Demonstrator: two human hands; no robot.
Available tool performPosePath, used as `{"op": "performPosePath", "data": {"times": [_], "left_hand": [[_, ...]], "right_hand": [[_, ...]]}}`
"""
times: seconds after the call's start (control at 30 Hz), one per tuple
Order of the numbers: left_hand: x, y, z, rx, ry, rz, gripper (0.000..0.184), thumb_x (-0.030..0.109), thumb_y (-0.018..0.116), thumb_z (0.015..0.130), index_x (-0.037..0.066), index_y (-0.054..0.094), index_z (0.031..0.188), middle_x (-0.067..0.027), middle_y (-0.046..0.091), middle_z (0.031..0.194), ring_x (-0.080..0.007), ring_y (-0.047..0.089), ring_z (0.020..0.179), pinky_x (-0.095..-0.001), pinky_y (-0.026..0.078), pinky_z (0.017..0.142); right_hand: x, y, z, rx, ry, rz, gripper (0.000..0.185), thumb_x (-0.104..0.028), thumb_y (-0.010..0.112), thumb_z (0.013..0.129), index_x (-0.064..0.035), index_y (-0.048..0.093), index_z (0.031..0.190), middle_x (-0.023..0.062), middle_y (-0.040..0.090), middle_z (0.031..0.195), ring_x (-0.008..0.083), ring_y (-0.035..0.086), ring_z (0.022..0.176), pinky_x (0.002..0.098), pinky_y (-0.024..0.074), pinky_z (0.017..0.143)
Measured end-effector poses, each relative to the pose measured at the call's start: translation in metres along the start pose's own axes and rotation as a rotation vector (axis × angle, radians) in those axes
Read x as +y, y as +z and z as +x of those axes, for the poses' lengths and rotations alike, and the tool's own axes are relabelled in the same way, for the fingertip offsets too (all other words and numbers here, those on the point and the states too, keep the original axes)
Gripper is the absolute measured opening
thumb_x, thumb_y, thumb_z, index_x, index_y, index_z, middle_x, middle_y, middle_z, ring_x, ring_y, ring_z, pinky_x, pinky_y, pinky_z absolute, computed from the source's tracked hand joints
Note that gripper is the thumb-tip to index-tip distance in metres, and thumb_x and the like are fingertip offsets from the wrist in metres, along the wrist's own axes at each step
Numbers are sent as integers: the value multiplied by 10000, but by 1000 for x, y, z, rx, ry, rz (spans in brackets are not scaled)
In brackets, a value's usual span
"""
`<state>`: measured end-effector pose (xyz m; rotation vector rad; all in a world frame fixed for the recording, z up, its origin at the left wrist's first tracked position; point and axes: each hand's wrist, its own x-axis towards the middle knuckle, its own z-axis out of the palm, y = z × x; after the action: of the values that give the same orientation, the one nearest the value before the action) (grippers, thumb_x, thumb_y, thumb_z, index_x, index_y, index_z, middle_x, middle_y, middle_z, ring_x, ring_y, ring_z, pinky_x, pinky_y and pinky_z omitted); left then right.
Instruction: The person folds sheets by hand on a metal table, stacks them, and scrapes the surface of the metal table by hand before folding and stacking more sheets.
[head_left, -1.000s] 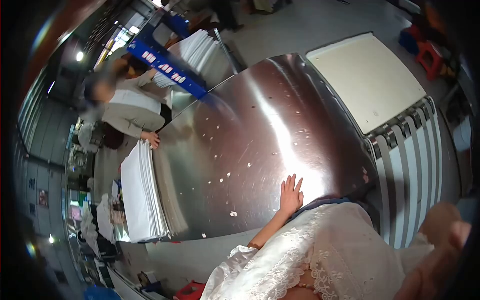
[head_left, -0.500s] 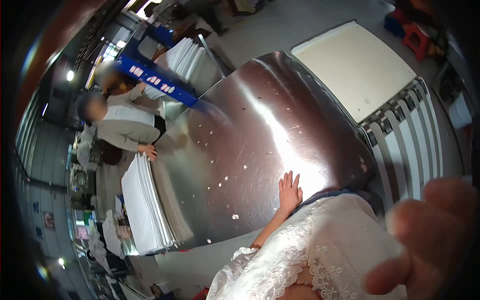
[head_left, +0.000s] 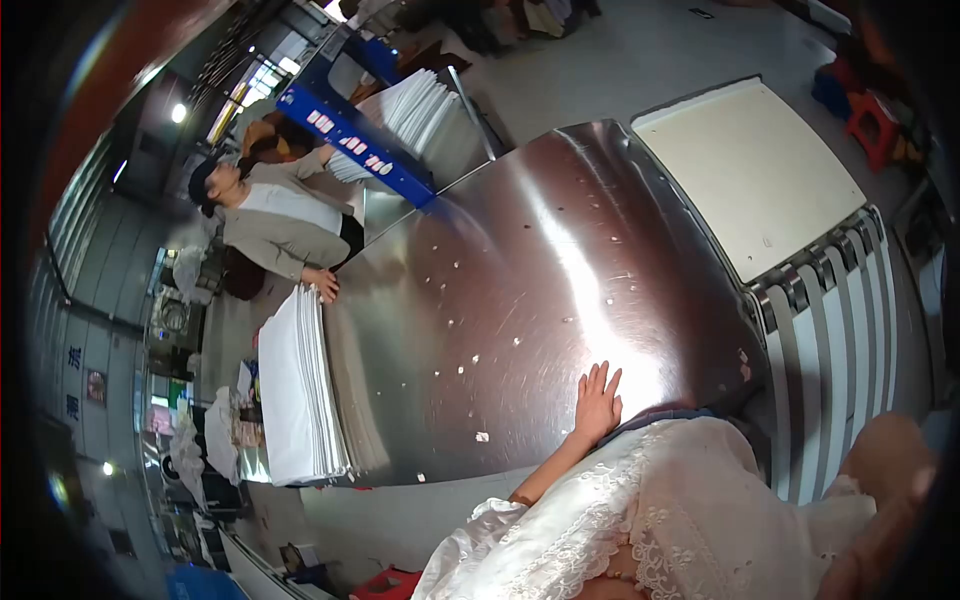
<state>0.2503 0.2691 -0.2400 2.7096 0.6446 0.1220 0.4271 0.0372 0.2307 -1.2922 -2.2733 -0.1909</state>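
Note:
A large shiny metal table with small white scraps on it fills the middle. My left hand rests flat near its front edge, fingers apart, holding nothing. At the lower right, close to the camera, my right hand is blurred and partly lost in the dark rim, so its fingers cannot be made out. On the table's left end lies a stack of white sheets. A co-worker stands beyond it, one hand at the table's edge near the stack.
Right of the table are a cream panel and a rack with grey straps. A blue beam with labels crosses the far left corner, with more white sheets behind. A red stool stands at the far right.
My right hand rose into view with spread fingers, then moved back down to the lower right. My left hand stays flat on the table. The camera view has shifted slightly.

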Motion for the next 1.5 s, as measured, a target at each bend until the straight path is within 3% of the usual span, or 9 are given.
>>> {"op": "performPosePath", "data": {"times": [0.4,0.87,1.0,1.1,1.17,1.3,1.33,1.4,1.5], "left_hand": [[1,7,-2,79,14,-6,508,166,510,791,65,442,1284,-215,318,1381,-393,273,1284,-535,209,1040],[-3,4,-1,52,12,-8,517,156,507,792,69,425,1295,-221,315,1376,-397,271,1284,-533,214,1040],[-3,6,-2,64,23,-17,511,148,517,783,64,440,1281,-225,320,1370,-401,275,1280,-539,218,1035],[-4,8,-2,40,11,-9,532,160,518,785,72,424,1301,-216,302,1388,-390,253,1300,-539,200,1048],[-3,7,-2,56,15,-8,527,162,523,782,73,434,1294,-215,313,1382,-385,265,1294,-534,204,1045],[-3,7,-2,65,19,-9,521,167,525,781,74,444,1287,-211,325,1378,-382,278,1285,-524,209,1042],[-3,7,-2,68,18,-9,522,169,525,781,74,444,1288,-210,325,1378,-382,278,1285,-522,207,1043],[-3,7,-2,72,17,-7,523,173,524,781,74,444,1289,-207,326,1378,-381,279,1285,-518,204,1045],[-3,7,-2,84,21,4,521,175,516,783,75,445,1289,-203,338,1372,-378,288,1278,-515,199,1048]], "right_hand": [[-7,10,-5,2,79,0,64,-152,613,741,-104,584,712,55,610,745,190,584,633,291,472,537],[-16,-4,6,-8,14,-42,60,-148,625,727,-120,582,696,46,611,745,187,583,633,289,471,536],[-13,-14,-2,82,66,-63,61,-146,629,723,-125,582,691,44,611,746,186,583,633,288,471,535],[-1,-7,-10,269,187,-58,62,-145,631,720,-129,581,688,42,611,746,185,583,633,288,470,535],[20,16,-15,424,268,-17,47,-107,630,715,-109,587,734,52,616,766,193,594,641,290,478,544],[97,139,-23,640,479,207,235,42,624,697,-26,613,922,91,637,847,223,635,672,301,508,579],[109,170,-28,565,642,295,243,35,617,709,-32,608,943,106,625,867,261,630,756,307,509,653],[132,238,-50,450,738,280,269,-37,612,742,-24,569,1007,127,604,979,243,616,838,323,492,705],[142,336,-104,197,886,166,300,-90,595,762,-44,566,1057,148,529,1127,291,513,1047,373,425,862]]}}
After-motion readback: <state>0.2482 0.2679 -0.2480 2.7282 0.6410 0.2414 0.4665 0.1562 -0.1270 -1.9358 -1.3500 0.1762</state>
